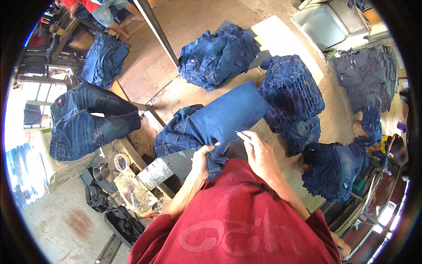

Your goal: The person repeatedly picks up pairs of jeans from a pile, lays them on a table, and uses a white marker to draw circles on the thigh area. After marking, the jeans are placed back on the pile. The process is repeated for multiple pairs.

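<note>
A pair of blue jeans lies in front of me, one leg stretched out flat to the upper right and the rest bunched at the left. My left hand is closed on a fold of the denim at the near edge, its thumb on top. Just right of that fold, my right hand pinches a slim, pale, pointed tool whose exact kind is too small to tell. Its tip points left over the leg, and I cannot tell whether it touches the cloth.
Heaped jeans sit beyond, with a tall jeans stack at right. Dark jeans lie across a ledge at left, near a metal mug and a tape roll. Another person is at the far left. A slanted post stands ahead.
</note>
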The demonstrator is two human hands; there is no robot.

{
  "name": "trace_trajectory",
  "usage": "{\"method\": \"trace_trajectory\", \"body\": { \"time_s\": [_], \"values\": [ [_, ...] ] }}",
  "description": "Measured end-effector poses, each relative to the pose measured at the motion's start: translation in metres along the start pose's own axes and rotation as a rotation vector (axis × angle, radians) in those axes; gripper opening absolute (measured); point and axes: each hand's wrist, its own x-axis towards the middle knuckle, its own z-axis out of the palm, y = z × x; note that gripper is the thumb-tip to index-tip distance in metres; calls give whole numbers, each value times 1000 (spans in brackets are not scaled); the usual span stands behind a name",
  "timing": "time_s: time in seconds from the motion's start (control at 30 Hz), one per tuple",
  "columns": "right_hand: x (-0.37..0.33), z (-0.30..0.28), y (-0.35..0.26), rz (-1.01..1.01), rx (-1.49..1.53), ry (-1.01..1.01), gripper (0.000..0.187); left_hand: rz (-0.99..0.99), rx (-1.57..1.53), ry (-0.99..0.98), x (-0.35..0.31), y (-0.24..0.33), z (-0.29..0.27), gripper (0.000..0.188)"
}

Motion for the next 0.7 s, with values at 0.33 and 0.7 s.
{"method": "trace_trajectory", "body": {
  "time_s": [0.33,0.7],
  "values": [
    [-2,7,-6,-12,-11,33,29,105,107,16,8,-2,-2,42],
    [-3,1,-14,-44,-58,124,14,30,310,38,8,17,24,40]
  ]
}}
